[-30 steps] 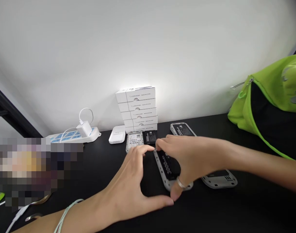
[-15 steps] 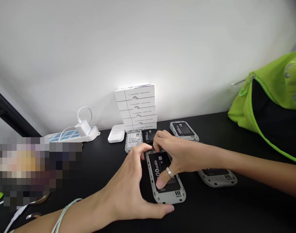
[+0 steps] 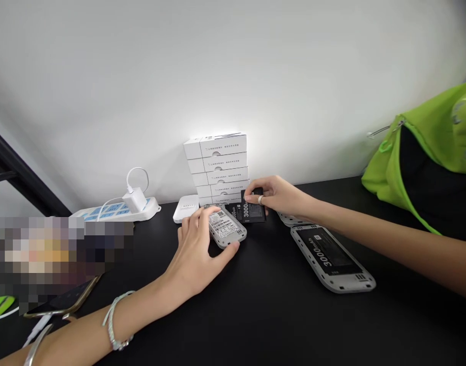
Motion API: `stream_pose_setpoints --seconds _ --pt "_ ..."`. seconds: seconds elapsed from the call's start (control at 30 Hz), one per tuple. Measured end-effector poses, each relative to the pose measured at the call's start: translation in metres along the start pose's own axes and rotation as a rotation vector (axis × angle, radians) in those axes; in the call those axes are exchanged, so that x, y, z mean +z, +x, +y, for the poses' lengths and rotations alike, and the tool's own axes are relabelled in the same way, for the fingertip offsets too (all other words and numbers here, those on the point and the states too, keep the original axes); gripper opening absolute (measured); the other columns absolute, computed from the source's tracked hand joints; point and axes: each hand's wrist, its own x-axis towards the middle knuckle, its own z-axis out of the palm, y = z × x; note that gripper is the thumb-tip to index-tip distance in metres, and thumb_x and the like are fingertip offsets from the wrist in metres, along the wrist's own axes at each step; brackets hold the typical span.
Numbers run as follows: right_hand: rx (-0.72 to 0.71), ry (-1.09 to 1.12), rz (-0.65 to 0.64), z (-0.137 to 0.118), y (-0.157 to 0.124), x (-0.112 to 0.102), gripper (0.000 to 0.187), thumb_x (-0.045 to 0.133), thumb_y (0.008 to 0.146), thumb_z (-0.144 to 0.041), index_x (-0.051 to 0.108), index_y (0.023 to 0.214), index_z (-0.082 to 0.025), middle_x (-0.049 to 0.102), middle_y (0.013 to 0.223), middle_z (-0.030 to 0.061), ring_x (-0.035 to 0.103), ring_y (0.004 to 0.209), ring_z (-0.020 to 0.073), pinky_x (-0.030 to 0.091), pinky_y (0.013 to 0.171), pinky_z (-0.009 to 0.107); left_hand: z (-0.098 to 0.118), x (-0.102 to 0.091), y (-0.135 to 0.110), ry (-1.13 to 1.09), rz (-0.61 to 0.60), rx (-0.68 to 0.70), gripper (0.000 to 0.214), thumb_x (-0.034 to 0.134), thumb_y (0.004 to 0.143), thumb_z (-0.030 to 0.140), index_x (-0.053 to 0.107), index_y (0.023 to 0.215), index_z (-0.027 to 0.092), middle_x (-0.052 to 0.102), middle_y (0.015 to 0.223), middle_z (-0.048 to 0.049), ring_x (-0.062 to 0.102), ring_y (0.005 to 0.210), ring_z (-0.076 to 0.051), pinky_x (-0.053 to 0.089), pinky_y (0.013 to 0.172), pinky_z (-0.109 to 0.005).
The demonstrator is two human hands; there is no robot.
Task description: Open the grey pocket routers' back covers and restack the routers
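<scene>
while the left hand gripped a grey pocket wifi unit, fingers closed around its label-up casing, the right hand pinched a black 3000 mah battery just beyond it, on the far side of the desk. it looked like the battery stage; turning the unit over and seating that battery seemed the next call.

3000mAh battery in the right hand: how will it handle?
The battery, pinched by the right hand, looks like a stiff flat slab, so it's unlikely to roll. It's probably heavy for its size, and its smooth face may slip.
</scene>
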Motion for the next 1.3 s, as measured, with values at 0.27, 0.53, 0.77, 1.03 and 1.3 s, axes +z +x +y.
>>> stream_pose_setpoints --seconds 0.27,0.53,0.77,1.03,1.3 --pt "-0.026 -0.29 -0.218 0.007 -0.002 0.007 0.071 0.074 0.071 -0.054 0.057 0.131 -0.021 0.06 0.119 0.0111 0.062 0.08 0.0208 0.053 0.071 0.037 -0.004 0.003 0.001 -0.01 -0.086 -0.11 0.042 0.032 0.1 0.043 0.036 0.14 0.031 0.017 0.158 -0.0061 0.005 0.147 -0.03 0.019 0.113 -0.063" --pt "-0.195 -0.478 -0.102 0.014 -0.006 0.025 0.045 0.06 0.088 -0.044 0.064 0.121 -0.014 0.059 0.122 0.0143 0.057 0.108 0.0298 0.047 0.09 0.04 -0.005 0.003 0.004 -0.098 -0.083 -0.131 0.044 0.03 0.1 0.036 0.025 0.144 0.032 0.018 0.157 -0.0042 0.004 0.148 -0.02 0.015 0.119 -0.052" --pt "-0.259 -0.556 -0.042 0.014 -0.012 0.034 0.028 0.057 0.091 -0.036 0.066 0.101 -0.012 0.062 0.104 0.0141 0.06 0.097 0.0287 0.049 0.078 0.038 -0.007 0.004 0.005 -0.156 -0.061 -0.097 0.042 0.029 0.1 0.032 0.027 0.142 0.031 0.022 0.155 -0.0035 0.009 0.147 -0.019 0.015 0.12 -0.05" --pt "-0.242 -0.589 -0.122 0.001 -0.012 0.017 0.035 0.06 0.087 -0.045 0.065 0.105 -0.015 0.064 0.108 0.0129 0.061 0.099 0.0293 0.05 0.079 0.038 -0.006 0.002 0.006 -0.193 -0.027 -0.08 0.043 0.028 0.101 0.032 0.024 0.144 0.029 0.026 0.153 -0.0044 0.021 0.144 -0.019 0.021 0.119 -0.049" --pt "0.077 -0.815 -0.409 -0.003 -0.017 -0.073 0.099 0.066 0.065 -0.073 0.04 0.145 -0.021 0.047 0.146 0.0147 0.041 0.133 0.0409 0.04 0.103 0.052 -0.008 0.003 0.003 -0.196 0.005 -0.078 0.04 0.027 0.102 0.032 0.023 0.142 0.031 0.026 0.154 -0.0058 0.021 0.145 -0.023 0.023 0.117 -0.055"
